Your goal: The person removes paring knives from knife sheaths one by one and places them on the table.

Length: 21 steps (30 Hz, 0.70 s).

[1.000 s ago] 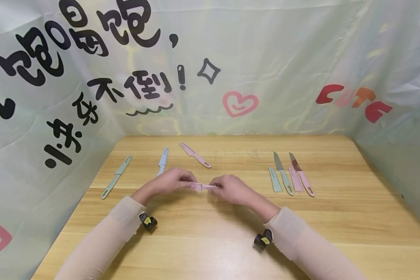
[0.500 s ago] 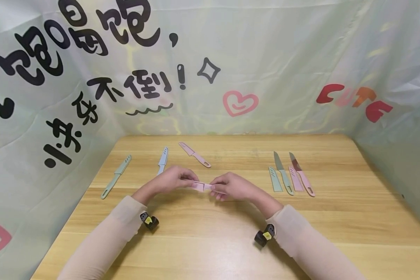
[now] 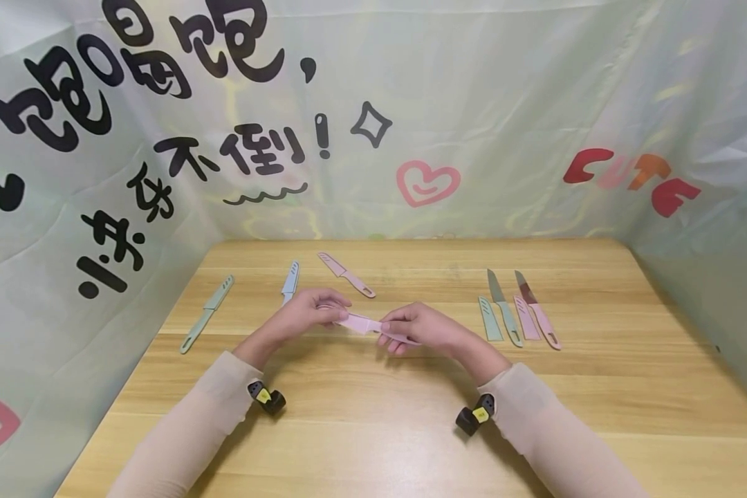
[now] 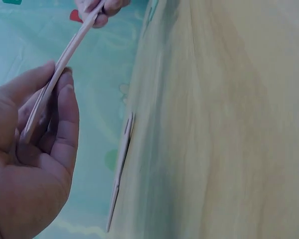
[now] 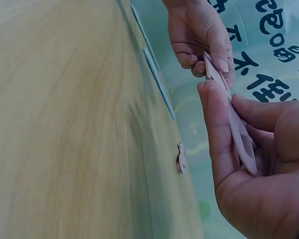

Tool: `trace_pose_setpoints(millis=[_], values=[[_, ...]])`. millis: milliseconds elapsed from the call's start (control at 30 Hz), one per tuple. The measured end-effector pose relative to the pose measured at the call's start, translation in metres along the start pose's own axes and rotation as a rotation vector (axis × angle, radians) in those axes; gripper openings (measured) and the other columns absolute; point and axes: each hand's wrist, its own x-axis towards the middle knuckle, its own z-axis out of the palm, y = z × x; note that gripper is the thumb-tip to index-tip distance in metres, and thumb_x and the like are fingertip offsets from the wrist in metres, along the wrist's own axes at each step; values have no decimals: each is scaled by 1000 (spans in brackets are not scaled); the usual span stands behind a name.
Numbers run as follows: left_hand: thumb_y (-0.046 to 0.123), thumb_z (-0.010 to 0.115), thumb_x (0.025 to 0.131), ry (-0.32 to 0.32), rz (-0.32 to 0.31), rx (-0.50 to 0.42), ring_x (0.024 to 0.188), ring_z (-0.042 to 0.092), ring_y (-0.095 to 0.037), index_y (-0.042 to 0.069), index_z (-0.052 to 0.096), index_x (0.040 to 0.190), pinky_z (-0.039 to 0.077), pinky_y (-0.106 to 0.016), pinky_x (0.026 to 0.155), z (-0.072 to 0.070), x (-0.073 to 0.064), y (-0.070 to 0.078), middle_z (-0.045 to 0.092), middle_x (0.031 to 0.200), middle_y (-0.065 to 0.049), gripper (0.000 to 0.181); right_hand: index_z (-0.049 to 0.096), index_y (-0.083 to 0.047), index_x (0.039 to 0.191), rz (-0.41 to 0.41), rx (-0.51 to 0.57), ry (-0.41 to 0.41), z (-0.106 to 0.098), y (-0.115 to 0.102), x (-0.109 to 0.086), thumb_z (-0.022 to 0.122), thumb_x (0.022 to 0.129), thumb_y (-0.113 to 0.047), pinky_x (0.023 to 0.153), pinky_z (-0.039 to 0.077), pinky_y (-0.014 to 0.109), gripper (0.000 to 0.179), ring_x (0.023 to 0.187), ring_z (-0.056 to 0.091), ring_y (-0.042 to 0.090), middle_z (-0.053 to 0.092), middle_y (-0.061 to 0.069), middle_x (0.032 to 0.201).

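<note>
Both hands hold a pink knife with its sheath (image 3: 360,324) above the middle of the table. My left hand (image 3: 311,309) pinches the sheathed end between thumb and fingers. The handle (image 5: 243,142) lies in my right hand (image 3: 422,326), thumb on one side and fingers on the other. In the head view the sheath covers the blade up to the handle. Behind the hands lie a sheathed pink knife (image 3: 346,274) and a sheathed blue knife (image 3: 290,280), its handle partly hidden by my left hand.
At the left lies a sheathed green knife (image 3: 207,315). On the right, a bare green knife (image 3: 506,315) and a bare pink knife (image 3: 540,315) lie beside a green sheath (image 3: 490,319) and a pink sheath (image 3: 526,318). Printed cloth (image 3: 504,104) rises behind the wooden table (image 3: 373,429).
Both hands have risen slightly and tilted the pink knife, so more of its flat side shows. The right hand has shifted a little to the right along the handle.
</note>
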Motion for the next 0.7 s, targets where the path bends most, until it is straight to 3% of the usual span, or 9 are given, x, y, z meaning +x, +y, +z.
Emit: trace_pose_setpoints(millis=[133, 400, 700], values=[[15, 72, 89, 56, -35, -134, 89, 68, -24, -9, 60, 122, 60, -40, 83, 5, 1, -2, 70, 103, -14, 43, 60, 13, 120, -8, 18, -1, -2, 2, 0, 53, 101, -10, 74, 61, 30, 30, 77, 67, 19, 68, 26, 101], [5, 62, 95, 144, -144, -542, 89, 65, -19, -14, 48, 130, 59, -30, 85, 16, 0, -4, 64, 107, -15, 42, 56, 16, 121, -7, 45, 6, -5, 2, -1, 52, 102, -14, 78, 61, 36, 36, 83, 67, 25, 68, 25, 104], [4, 55, 98, 183, -175, -869, 92, 66, -18, -9, 43, 132, 53, -32, 96, 24, -6, 1, 65, 107, -12, 39, 54, 16, 124, 1, 106, 27, -6, 5, -2, 54, 101, -17, 76, 61, 32, 40, 81, 66, 23, 69, 22, 103]])
